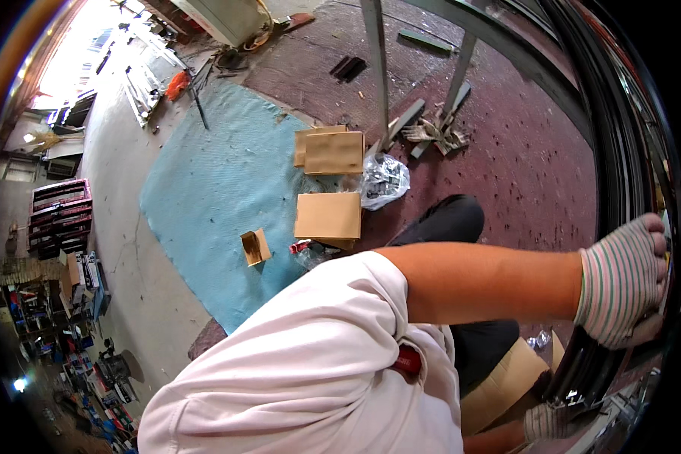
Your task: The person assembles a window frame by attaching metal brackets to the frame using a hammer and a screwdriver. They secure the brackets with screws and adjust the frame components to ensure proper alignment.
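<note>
My left hand (620, 284), in a striped glove with bare fingertips, reaches across to the right edge. Its fingers curl over a dark metal frame (609, 144) made of several long bars. Lower down, my right hand (546, 422) wears the same kind of glove and is closed beside the lower end of the bars. Whatever it grips is too small and dim to name. An open cardboard box (505, 384) lies between my right forearm and my body, with a small clear plastic bag (539, 340) close by.
Cardboard boxes (328, 215) stand on a blue mat (212, 181), by a plastic bag of small dark parts (384, 181). A small open carton (255, 247) is nearer. Gloves (439, 136) lie by a metal stand's legs (377, 68). Stacked dark red frames (60, 216) and clutter line the left.
</note>
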Available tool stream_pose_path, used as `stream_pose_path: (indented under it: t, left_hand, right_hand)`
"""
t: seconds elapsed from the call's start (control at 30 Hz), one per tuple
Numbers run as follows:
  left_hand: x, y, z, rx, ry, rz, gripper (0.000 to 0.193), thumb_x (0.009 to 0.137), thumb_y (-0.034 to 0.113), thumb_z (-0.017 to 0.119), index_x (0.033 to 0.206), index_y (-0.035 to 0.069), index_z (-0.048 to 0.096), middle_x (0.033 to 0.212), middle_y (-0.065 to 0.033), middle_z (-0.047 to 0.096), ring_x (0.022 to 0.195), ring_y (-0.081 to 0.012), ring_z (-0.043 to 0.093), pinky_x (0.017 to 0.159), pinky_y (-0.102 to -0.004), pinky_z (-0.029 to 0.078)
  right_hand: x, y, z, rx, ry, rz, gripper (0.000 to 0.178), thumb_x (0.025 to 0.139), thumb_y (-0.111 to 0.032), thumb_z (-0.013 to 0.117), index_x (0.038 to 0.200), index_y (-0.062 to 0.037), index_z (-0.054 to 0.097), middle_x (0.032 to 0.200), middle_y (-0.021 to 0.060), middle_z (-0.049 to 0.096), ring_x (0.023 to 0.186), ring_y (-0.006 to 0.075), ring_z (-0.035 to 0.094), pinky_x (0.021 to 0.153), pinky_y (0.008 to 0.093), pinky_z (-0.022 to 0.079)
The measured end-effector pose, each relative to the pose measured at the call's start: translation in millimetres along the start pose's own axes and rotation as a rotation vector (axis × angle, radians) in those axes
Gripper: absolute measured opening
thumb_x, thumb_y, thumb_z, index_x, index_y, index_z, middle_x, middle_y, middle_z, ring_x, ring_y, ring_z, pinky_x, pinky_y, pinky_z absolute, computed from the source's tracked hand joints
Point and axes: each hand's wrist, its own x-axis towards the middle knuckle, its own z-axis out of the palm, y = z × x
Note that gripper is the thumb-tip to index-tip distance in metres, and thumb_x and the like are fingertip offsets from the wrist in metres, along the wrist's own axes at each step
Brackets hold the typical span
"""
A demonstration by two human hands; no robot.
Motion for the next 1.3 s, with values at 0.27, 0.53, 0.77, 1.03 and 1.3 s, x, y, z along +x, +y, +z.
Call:
stream_pose_path:
  t: [0.27,0.53,0.77,1.03,1.3]
  left_hand:
    - [5.4,1.8,-4.8,0.131,0.079,0.048,0.037,0.083,0.043,0.053,0.066,0.015,0.069,0.063,-0.0017,0.057,0.075,-0.0220,0.058,0.094,-0.0463,0.039]
    - [7.1,4.0,-1.8,0.136,0.087,0.108,0.031,0.079,0.037,0.057,0.074,0.010,0.071,0.076,-0.0063,0.062,0.085,-0.0261,0.061,0.096,-0.0455,0.041]
    - [-18.4,-0.8,-41.1,-0.970,-0.282,-0.463,0.047,0.091,0.037,0.066,0.123,0.003,0.061,0.114,-0.0127,0.066,0.104,-0.0246,0.066,0.089,-0.0384,0.055]
    - [18.8,1.9,-38.0,-0.055,-0.569,0.046,0.045,0.106,0.035,0.040,0.123,0.000,0.063,0.121,-0.0151,0.064,0.115,-0.0261,0.058,0.105,-0.0400,0.042]
    - [17.7,8.8,-39.1,-0.009,-0.620,-0.117,0.053,0.108,0.040,0.032,0.124,-0.001,0.060,0.121,-0.0125,0.062,0.112,-0.0239,0.056,0.100,-0.0372,0.042]
  right_hand:
    - [-16.1,-34.6,-3.1,0.210,0.112,0.840,0.030,0.100,-0.020,0.060,0.110,0.0077,0.063,0.102,0.0244,0.065,0.089,0.0309,0.060,0.083,0.0420,0.049]
    - [-80.7,21.9,-44.0,0.064,-0.143,0.780,0.037,0.099,-0.026,0.059,0.123,0.0009,0.056,0.105,0.0147,0.063,0.087,0.0227,0.062,0.077,0.0347,0.053]
    - [-139.3,-0.5,-40.1,0.348,-0.472,1.159,0.036,0.096,-0.029,0.060,0.124,-0.0062,0.054,0.096,0.0069,0.063,0.077,0.0177,0.063,0.068,0.0326,0.056]
    - [-177.1,-8.5,-20.8,0.111,-0.648,0.730,0.018,0.090,-0.022,0.066,0.090,-0.0044,0.064,0.080,0.0135,0.065,0.069,0.0289,0.064,0.064,0.0379,0.053]
    - [-216.7,7.8,-37.5,0.101,-0.630,0.813,0.017,0.090,-0.022,0.064,0.084,-0.0055,0.061,0.078,0.0150,0.064,0.071,0.0350,0.064,0.064,0.0409,0.052]
